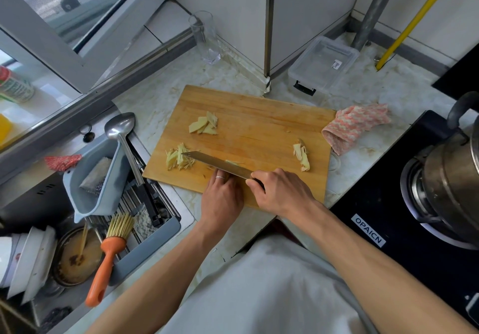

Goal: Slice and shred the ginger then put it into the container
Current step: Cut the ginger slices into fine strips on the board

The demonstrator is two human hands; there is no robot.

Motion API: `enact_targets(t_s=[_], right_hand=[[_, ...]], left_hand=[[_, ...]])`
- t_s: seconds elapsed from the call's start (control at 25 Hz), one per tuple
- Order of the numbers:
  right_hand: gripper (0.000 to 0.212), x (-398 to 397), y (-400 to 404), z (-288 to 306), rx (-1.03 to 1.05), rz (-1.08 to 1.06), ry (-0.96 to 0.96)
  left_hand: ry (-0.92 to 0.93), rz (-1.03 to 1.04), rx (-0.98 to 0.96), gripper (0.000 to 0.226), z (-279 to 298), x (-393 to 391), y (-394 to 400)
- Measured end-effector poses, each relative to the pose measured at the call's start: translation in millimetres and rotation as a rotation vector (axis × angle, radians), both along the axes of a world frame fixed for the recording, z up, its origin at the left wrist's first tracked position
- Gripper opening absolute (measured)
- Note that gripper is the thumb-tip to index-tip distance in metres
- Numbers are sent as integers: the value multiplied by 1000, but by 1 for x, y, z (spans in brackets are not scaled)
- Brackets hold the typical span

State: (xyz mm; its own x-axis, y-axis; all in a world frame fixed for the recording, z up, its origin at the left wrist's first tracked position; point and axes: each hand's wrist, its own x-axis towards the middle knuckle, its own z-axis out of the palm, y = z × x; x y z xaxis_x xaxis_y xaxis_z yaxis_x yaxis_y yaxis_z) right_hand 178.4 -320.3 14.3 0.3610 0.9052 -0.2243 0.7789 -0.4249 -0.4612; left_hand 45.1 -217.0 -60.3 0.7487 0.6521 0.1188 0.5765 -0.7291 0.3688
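A wooden cutting board [259,116] lies on the counter. On it are a pile of ginger slices [204,124] at the back left, shredded ginger [178,157] at the front left, and peel scraps [302,157] at the right. My right hand [278,191] grips the handle of a knife [215,162] whose blade points left toward the shreds. My left hand [220,193] sits beside the blade with curled fingers pressed down near the board's front edge; what is under them is hidden. A clear plastic container [322,61] stands behind the board.
A glass [206,38] stands at the back. A pink cloth [355,126] lies right of the board. A stove with a steel pot [445,167] is at the right. The sink at the left holds a grey strainer [93,178], ladle [121,131], brush [108,253] and dishes.
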Motion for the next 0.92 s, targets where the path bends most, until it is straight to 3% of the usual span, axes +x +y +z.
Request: enact_targets(t_s=[0.4, 0.6, 0.92], right_hand=[[40, -4, -7, 3, 8, 7, 1], [42, -1, -5, 1, -2, 7, -21], [40, 1, -9, 5, 9, -18, 38]], left_hand=[[10, 8, 13, 26, 1, -1, -4], [21, -4, 7, 38, 2, 0, -3], [-10, -18, 20, 37, 0, -2, -3]])
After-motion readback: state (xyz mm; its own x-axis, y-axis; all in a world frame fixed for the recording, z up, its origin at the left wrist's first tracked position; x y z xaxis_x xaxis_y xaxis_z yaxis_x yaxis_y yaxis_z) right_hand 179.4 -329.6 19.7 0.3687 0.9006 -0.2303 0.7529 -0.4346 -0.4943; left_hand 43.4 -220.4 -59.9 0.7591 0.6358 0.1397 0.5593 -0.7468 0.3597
